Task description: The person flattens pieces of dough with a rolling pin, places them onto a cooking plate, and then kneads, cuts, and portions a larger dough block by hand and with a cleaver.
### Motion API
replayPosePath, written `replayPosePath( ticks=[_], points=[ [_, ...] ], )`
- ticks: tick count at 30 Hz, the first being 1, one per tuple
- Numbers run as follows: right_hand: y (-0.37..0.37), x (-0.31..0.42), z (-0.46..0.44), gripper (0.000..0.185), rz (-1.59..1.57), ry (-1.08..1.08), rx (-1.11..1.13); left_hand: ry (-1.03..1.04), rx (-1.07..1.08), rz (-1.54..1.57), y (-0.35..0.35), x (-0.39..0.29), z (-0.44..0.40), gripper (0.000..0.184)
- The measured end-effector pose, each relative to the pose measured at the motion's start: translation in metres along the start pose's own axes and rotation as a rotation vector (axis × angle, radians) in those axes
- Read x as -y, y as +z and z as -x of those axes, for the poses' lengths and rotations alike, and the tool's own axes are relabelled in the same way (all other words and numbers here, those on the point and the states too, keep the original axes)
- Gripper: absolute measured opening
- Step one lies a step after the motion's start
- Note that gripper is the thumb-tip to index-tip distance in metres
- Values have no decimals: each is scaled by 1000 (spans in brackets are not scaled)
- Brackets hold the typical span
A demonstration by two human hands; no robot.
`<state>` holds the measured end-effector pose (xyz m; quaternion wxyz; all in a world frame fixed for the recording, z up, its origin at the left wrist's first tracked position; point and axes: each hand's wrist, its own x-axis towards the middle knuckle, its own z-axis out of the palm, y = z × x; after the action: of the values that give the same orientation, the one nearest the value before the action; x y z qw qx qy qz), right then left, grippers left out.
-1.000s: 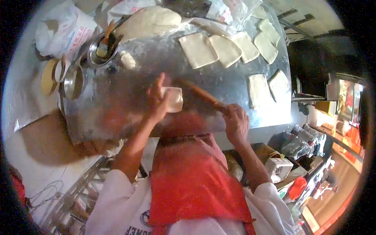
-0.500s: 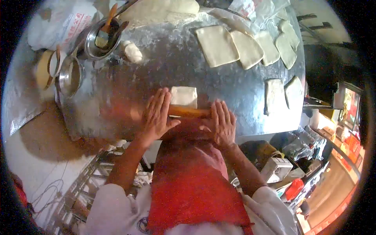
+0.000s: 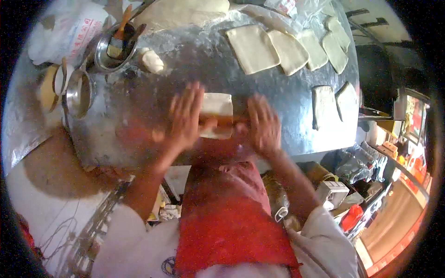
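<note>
A wooden rolling pin (image 3: pixel 220 120), blurred by motion, lies across a small rectangular piece of dough (image 3: pixel 218 104) near the front of the metal table. My left hand (image 3: pixel 186 115) rests flat on the pin's left end, fingers stretched forward. On the right end lies my right hand (image 3: pixel 264 123), also flat and somewhat blurred. Dough shows between the hands, both above and below the pin.
Flat dough pieces (image 3: pixel 253 49) lie at the back right of the metal table (image 3: pixel 185 69), and two more (image 3: pixel 324 106) nearer the right edge. A small dough lump (image 3: pixel 152 61), a steel bowl with a brush (image 3: pixel 115 47) and a large dough mass (image 3: pixel 185 14) are farther back.
My right hand has let go of its grip round the pin's end and lies flat on it; my left hand has moved from the dough onto the pin. The dough looks longer.
</note>
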<state>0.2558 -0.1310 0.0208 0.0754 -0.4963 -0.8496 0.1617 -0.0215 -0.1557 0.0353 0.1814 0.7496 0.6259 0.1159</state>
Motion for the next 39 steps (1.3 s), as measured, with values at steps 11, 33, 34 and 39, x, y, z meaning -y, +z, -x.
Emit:
replayPosePath(
  ticks=[11,33,34,39],
  points=[
    [3,34,84,75,124,-77,-22,102,3,-141,20,-35,117,102],
    [-36,3,106,50,-139,-108,-28,-86,-282,648,-74,-77,12,12],
    [-33,3,110,49,-106,-100,-49,-56,-213,509,-64,-82,11,14],
    [-26,-6,128,47,-88,-96,-39,35,169,492,-11,-79,41,37]
  ],
)
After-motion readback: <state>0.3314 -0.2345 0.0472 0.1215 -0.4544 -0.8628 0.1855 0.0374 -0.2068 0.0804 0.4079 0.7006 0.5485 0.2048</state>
